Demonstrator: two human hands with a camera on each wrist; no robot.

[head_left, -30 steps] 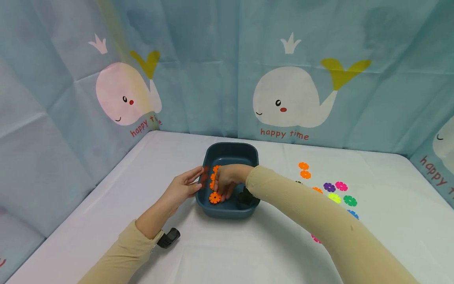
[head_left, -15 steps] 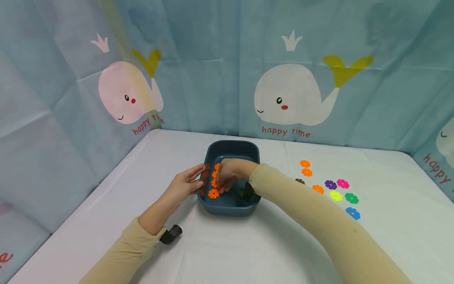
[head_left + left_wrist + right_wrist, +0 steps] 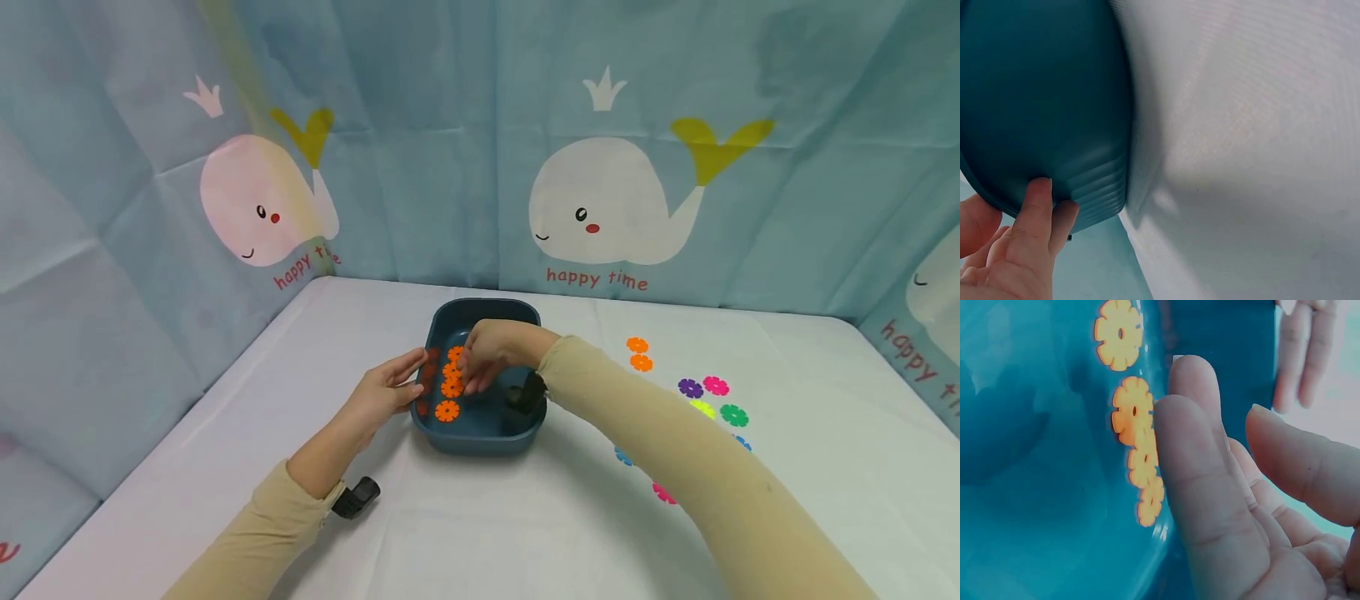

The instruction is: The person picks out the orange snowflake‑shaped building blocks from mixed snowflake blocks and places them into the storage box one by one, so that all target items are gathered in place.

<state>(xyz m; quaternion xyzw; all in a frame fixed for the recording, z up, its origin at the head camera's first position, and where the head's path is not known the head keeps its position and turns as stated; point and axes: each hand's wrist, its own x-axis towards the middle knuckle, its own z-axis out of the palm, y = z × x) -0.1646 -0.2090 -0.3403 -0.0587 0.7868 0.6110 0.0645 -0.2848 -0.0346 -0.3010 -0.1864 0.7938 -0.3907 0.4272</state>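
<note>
A person in beige sleeves works over a dark blue tub (image 3: 480,445) on a white surface (image 3: 450,525), the left hand (image 3: 382,392) pinching its left rim, thumb at the edge and fingers against the outer wall, apparently to keep it from sliding. The right hand (image 3: 491,354) reaches inside, thumb parted from outstretched fingers, grasping nothing. Four orange flower-shaped discs (image 3: 452,412) form a column along the tub's left side, the one closest to the person slightly apart; so neat a line looks deliberate. The row lies just left of the right fingertips, too close to tell whether they touch. Outside, to the right, a purple disc (image 3: 691,388), a pink disc (image 3: 716,385) and a green disc (image 3: 734,415) lie well apart from both hands.
</note>
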